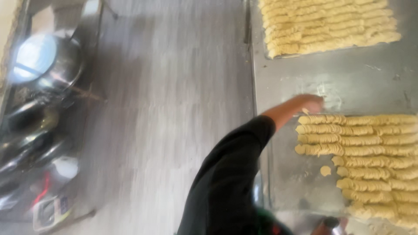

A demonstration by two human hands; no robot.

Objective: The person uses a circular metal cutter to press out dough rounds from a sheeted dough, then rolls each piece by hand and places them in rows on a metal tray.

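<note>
My left hand, at the end of a black sleeve, reaches over a metal tray. It rests at the end of the first row of pale yellow dough discs, which stand on edge in several long rows. A small pale piece shows just under the fingers, but blur hides whether they grip it. One loose disc lies flat on the tray. A blurred skin-coloured shape at the bottom edge may be my right hand; what it is doing is unclear.
A second tray of dough rows lies beyond, on a steel tabletop dusted with flour. Grey floor runs along the table's left side. Shiny steel pots and utensils are piled at the far left.
</note>
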